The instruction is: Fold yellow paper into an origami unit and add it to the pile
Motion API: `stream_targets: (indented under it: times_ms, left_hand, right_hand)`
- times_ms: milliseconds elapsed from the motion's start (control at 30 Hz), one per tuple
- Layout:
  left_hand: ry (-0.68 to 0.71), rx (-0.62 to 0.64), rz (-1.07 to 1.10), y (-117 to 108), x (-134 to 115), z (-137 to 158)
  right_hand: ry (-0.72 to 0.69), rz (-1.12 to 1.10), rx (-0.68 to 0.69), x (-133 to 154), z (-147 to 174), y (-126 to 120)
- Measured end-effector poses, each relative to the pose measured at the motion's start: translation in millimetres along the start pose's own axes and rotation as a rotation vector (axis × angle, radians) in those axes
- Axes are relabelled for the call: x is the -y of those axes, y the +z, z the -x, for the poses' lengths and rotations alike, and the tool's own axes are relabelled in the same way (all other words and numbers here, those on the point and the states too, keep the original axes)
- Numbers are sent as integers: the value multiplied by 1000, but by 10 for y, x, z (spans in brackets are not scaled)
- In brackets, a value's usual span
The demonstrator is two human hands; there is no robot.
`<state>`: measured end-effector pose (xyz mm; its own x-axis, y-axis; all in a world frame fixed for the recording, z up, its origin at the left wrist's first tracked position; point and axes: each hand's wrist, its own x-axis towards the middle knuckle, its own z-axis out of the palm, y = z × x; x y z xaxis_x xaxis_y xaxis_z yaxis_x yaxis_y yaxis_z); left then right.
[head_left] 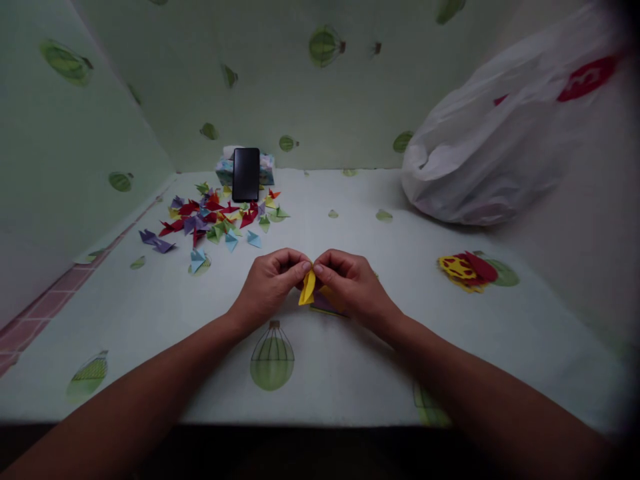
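Observation:
A small folded piece of yellow paper (307, 289) is pinched between my two hands, a little above the table. My left hand (273, 280) grips it from the left with thumb and forefinger. From the right, my right hand (350, 280) pinches its upper end, thumb against forefinger. The fingertips of both hands nearly meet, and the curled fingers hide part of the paper. Beneath my right hand lie flat purple and yellow paper sheets (327, 305), partly covered by it.
Several folded paper shapes (200, 220) in many colours lie at the back left. Behind them a black phone (246, 175) leans on a tissue box (267, 170). Red and yellow paper cut-outs (465, 270) lie at right, before a large white plastic bag (470, 153). Walls bound the table.

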<state>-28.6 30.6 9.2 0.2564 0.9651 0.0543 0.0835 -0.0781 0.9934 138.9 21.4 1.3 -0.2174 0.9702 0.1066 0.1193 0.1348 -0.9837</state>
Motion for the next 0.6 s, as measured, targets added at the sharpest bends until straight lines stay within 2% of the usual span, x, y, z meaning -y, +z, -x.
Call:
stream_targets:
  times_ms: [300, 600]
  left_hand:
    - [5, 14, -1, -1, -10, 16]
    - [-34, -10, -4, 19, -31, 7]
  right_hand:
    - [-93, 272, -76, 29, 19, 15]
    - [-135, 283, -76, 16, 23, 17]
